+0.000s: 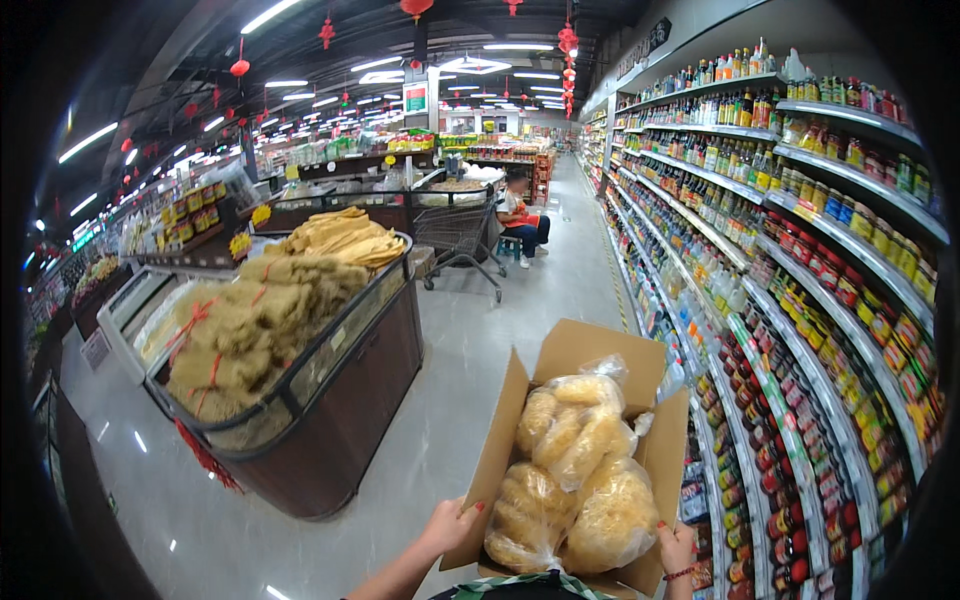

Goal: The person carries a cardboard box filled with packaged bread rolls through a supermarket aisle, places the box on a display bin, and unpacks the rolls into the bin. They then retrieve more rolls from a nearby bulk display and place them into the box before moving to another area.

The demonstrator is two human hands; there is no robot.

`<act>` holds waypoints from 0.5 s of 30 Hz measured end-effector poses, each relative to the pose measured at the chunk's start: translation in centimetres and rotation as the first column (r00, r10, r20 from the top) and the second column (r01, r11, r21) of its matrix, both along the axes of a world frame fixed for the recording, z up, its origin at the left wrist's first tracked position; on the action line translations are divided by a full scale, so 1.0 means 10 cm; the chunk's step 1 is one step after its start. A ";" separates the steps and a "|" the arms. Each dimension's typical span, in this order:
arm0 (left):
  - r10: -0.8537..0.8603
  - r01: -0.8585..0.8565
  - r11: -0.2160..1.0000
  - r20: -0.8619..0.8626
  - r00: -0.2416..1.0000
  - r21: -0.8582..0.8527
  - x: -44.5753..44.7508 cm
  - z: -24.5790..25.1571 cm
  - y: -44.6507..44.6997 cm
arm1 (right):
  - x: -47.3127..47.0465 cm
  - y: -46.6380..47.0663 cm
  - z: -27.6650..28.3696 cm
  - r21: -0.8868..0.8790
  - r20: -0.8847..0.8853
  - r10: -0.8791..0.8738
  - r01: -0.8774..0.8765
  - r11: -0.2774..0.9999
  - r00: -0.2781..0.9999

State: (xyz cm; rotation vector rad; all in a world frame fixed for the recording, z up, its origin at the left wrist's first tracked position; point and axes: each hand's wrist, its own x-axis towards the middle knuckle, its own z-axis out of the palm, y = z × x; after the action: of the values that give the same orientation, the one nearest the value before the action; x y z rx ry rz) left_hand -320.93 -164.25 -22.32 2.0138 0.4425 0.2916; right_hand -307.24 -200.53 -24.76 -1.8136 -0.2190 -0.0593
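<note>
My left hand [454, 529] grips the left wall of an open cardboard box [491, 427], thumb over its edge. On the box's right wall, my right hand [677, 551] has hold too, a red beaded bracelet at its wrist. Both hands hold the box at waist height, against my body. Inside lie several clear plastic bags of pale yellow, rounded food pieces [574, 450], piled up to about the rim; I cannot tell exactly what food it is. The box's far flap stands raised.
Shelves of bottles and jars [817, 300] run close along the right. A display counter [352, 405] with dried goods in tied bundles [255, 322] stands at left. Ahead along the aisle are a shopping cart [457, 232] and a person [521, 217] seated on a stool [510, 246].
</note>
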 end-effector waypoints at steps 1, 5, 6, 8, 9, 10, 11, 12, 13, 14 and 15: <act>0.006 -0.006 1.000 0.034 0.999 0.015 0.24 0.06 0.11 | 0.34 0.17 0.10 -0.007 -0.001 0.017 -0.017 1.000 1.000; 0.155 -0.155 0.988 0.013 0.988 -0.026 1.10 0.25 0.56 | 1.61 0.81 0.41 -0.270 -0.035 0.158 -0.161 0.949 0.987; 0.205 -0.205 0.979 0.001 0.979 -0.013 1.32 0.24 0.67 | 1.92 1.01 0.40 -0.200 -0.049 0.166 -0.172 0.965 0.985; 0.248 -0.248 0.969 -0.016 0.969 0.000 1.84 0.17 0.90 | 2.60 1.46 0.28 -0.053 0.056 0.237 -0.234 0.971 0.970; 0.260 -0.260 0.966 0.020 0.965 -0.009 2.15 0.12 1.05 | 2.93 1.62 0.23 -0.181 0.015 0.203 -0.197 0.964 0.979; 0.263 -0.264 0.963 0.022 0.965 0.057 2.43 0.09 1.20 | 3.24 1.75 0.18 -0.143 0.008 0.241 -0.238 0.961 0.970; 0.258 -0.258 0.962 0.010 0.966 0.085 2.68 0.05 1.33 | 3.48 1.87 0.12 -0.131 -0.007 0.246 -0.244 0.961 0.969; 0.242 -0.243 0.965 0.017 0.970 0.098 3.00 0.02 1.49 | 3.75 2.00 0.06 -0.114 -0.028 0.225 -0.226 0.967 0.974; 0.223 -0.224 0.969 0.019 0.975 0.101 3.35 0.03 1.66 | 4.04 2.11 0.04 -0.090 -0.010 0.205 -0.205 0.975 0.979; 0.194 -0.199 0.973 0.047 0.980 0.121 3.71 0.06 1.83 | 4.36 2.24 0.04 -0.077 0.028 0.167 -0.164 0.983 0.986; 0.163 -0.169 0.978 0.059 0.985 0.118 4.08 0.08 1.94 | 4.63 2.32 0.04 -0.068 0.031 0.153 -0.151 0.986 0.988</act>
State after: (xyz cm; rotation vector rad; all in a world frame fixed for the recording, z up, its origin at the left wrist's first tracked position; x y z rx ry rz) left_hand -280.12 -144.84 -21.48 2.0872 0.5757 0.4812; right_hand -260.95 -177.36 -24.36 -1.8564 -0.3881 0.0237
